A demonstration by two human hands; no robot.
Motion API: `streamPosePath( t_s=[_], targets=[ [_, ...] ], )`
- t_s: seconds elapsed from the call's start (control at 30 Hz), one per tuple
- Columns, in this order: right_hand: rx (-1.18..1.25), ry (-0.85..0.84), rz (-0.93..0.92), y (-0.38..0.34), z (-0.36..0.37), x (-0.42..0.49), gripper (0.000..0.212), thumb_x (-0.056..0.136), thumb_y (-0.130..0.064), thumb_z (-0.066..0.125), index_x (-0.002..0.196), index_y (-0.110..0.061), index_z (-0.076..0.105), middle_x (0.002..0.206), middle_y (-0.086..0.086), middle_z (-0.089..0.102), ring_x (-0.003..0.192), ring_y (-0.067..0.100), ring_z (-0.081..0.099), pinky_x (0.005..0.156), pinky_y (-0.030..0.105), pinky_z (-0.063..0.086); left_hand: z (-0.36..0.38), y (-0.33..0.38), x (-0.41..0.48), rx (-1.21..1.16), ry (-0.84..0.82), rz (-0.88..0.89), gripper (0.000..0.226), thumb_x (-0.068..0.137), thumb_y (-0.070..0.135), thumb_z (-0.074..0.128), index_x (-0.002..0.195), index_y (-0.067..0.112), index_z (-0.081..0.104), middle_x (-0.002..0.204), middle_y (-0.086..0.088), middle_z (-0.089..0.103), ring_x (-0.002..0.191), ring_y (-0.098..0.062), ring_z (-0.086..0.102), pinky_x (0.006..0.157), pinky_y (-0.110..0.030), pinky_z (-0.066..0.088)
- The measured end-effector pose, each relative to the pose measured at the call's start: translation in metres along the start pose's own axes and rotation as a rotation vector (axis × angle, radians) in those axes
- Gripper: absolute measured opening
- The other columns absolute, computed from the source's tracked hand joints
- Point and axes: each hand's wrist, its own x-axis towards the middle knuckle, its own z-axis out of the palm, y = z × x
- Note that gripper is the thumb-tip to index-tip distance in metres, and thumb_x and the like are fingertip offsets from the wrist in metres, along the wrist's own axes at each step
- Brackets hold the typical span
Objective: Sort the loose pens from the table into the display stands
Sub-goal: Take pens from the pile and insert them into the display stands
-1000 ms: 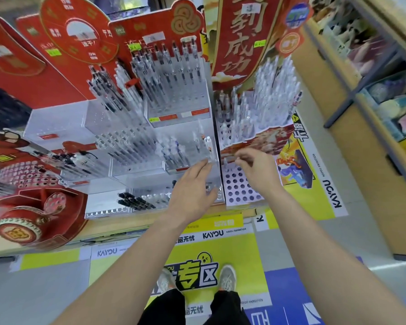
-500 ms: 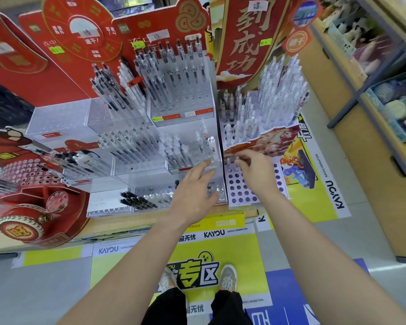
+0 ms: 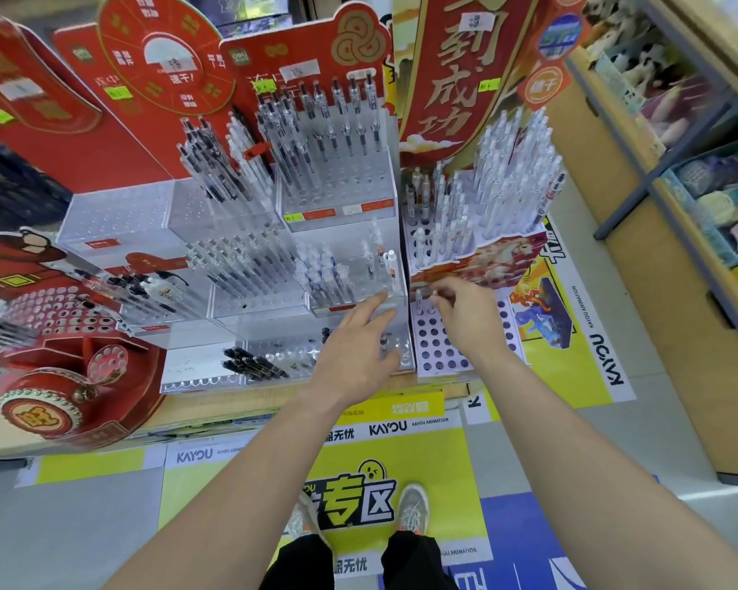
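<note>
My left hand point(image 3: 354, 347) reaches out with straight fingers over the bottom tier of the clear acrylic stand point(image 3: 337, 198). Its fingertips touch the front edge of a tier holding a few clear pens point(image 3: 329, 274). My right hand point(image 3: 465, 317) hovers over the white perforated stand point(image 3: 444, 347). Its curled fingers pinch the top of a small pen point(image 3: 432, 301) standing in a hole at the stand's left side. Behind it, rows of white pens point(image 3: 508, 172) fill the upper tiers. Several black pens point(image 3: 252, 361) lie loose on the clear stand's lowest tray.
A red drum-shaped display point(image 3: 60, 376) stands at the left on the wooden table edge point(image 3: 231, 410). Red cardboard signs point(image 3: 456, 70) rise behind the stands. A wooden shelf unit point(image 3: 678, 206) with goods lines the right. My shoes point(image 3: 412, 508) stand on the yellow floor sticker.
The view has drifted slightly. My right hand stays pinched at the perforated stand's left edge, and my left hand keeps its fingers stretched toward the clear stand.
</note>
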Motion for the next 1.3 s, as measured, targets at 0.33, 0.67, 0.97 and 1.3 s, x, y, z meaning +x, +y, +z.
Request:
streamPosePath(
  t_s=[0.33,0.67,0.97,1.3],
  targets=[
    [-0.363,-0.181,-0.095,-0.088,0.005,-0.08,0.045,0.095,-0.032,0.064,0.137,-0.018,0.056,0.139,0.009,0.05,0.12,0.032,0.053,0.091,0.044,0.051,-0.063,-0.043,-0.074,-0.08,0.053,0.001,0.053,0.101,0.037,0.057,0.152,0.027,0.044,0.153,0.003,0.043,0.14,-0.021,0.04,0.11,-0.033,0.036],
    [-0.595,-0.331,-0.296,-0.285,0.153,-0.173,0.068,0.096,-0.048,0.06,0.152,-0.018,0.035,0.15,0.012,0.038,0.137,0.036,0.039,0.105,0.047,0.045,-0.154,-0.238,-0.265,0.033,0.178,-0.179,0.063,0.097,0.047,0.059,0.152,0.023,0.042,0.153,0.0,0.046,0.138,-0.022,0.044,0.111,-0.038,0.039],
    [-0.669,-0.354,-0.47,-0.442,0.304,-0.233,0.071,0.09,-0.053,0.062,0.147,-0.019,0.036,0.147,0.013,0.037,0.137,0.037,0.035,0.105,0.053,0.042,-0.227,-0.419,-0.402,0.099,0.14,-0.489,0.076,0.096,0.053,0.058,0.158,0.02,0.029,0.158,-0.011,0.037,0.136,-0.033,0.048,0.106,-0.043,0.044],
    [-0.636,-0.438,-0.509,-0.536,0.451,-0.196,0.069,0.088,-0.04,0.062,0.147,-0.017,0.036,0.149,0.014,0.035,0.139,0.038,0.03,0.11,0.049,0.035,-0.274,-0.588,-0.399,0.088,0.104,-0.611,0.09,0.093,0.062,0.058,0.162,0.02,0.016,0.167,-0.006,0.023,0.148,-0.028,0.033,0.113,-0.046,0.041]
  ],
)
